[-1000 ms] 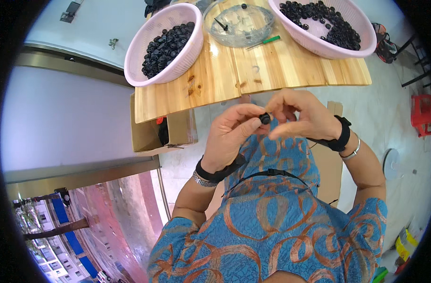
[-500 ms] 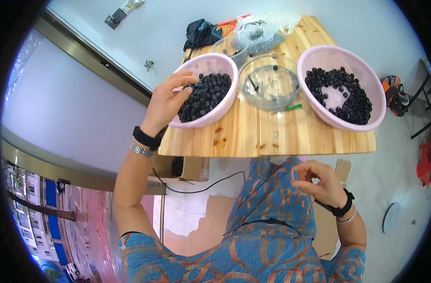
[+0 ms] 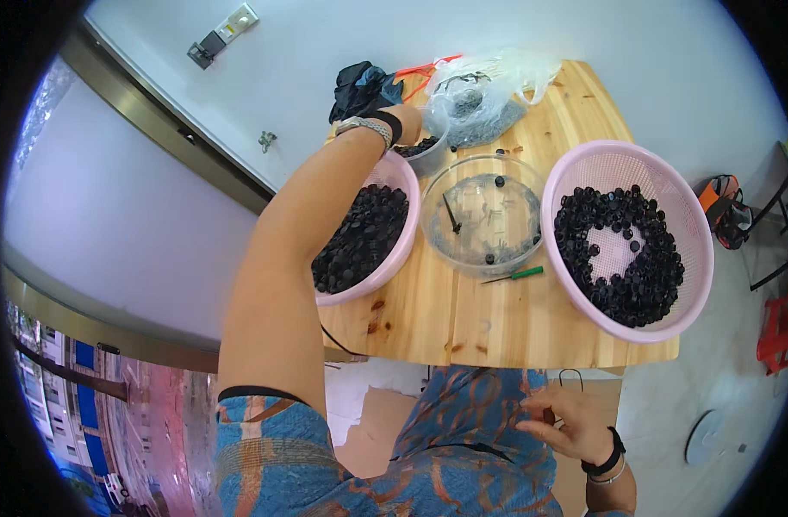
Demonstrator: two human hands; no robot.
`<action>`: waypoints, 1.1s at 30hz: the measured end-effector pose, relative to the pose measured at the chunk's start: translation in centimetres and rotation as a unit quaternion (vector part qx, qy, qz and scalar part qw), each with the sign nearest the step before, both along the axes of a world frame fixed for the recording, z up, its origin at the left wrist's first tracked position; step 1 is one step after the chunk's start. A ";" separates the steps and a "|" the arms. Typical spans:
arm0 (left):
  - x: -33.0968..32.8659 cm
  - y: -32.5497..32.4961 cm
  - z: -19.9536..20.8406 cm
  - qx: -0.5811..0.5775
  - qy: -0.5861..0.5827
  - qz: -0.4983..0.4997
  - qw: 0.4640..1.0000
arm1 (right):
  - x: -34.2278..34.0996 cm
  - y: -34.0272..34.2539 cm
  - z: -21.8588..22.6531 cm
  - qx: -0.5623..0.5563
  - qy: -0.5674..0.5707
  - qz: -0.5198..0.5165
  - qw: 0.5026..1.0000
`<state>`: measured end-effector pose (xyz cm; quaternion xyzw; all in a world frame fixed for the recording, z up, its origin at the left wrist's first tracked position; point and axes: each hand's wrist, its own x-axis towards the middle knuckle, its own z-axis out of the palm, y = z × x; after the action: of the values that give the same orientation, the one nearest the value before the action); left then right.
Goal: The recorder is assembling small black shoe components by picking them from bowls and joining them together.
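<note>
"Left hand (image 3: 405, 125) over the tub (image 3: 430, 162) of black parts (image 3: 418, 146), near the table's (image 3: 497, 323) far-left corner! Fingers?"
"Hidden, can't tell. Right hand (image 3: 578, 426) sits off the near edge, fingers loosely curled, grip unclear."

We have moved our left hand (image 3: 408, 126) from over the left pink basket (image 3: 412, 227) to beyond its far side, at the small clear tub (image 3: 430, 160); our left forearm (image 3: 325, 191) now crosses above the basket. Our right hand (image 3: 571, 424), earlier close to the left, is now well apart.
</note>
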<state>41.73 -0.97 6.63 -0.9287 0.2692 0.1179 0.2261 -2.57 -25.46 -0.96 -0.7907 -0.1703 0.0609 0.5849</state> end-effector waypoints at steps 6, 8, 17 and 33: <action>1.4 -0.2 -3.3 0.025 0.001 0.007 1.000 | 0.7 -1.9 -0.1 -0.043 0.029 -0.001 0.999; 1.4 0.2 -3.5 0.037 -0.010 0.007 0.999 | 1.0 -2.2 -0.7 -0.034 0.025 -0.004 0.999; 1.1 0.1 -3.4 -0.151 0.045 0.060 0.986 | 1.7 -4.3 -1.8 -0.013 0.003 0.002 1.000; -4.7 -0.9 3.1 -0.661 0.039 0.174 0.729 | -3.4 -11.1 5.5 -0.121 -0.116 -0.129 0.977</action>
<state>37.03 -1.83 9.77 -0.8687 0.1212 -0.0160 -0.4800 -6.01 -36.61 4.53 -0.8726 -0.1249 -0.0873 0.4640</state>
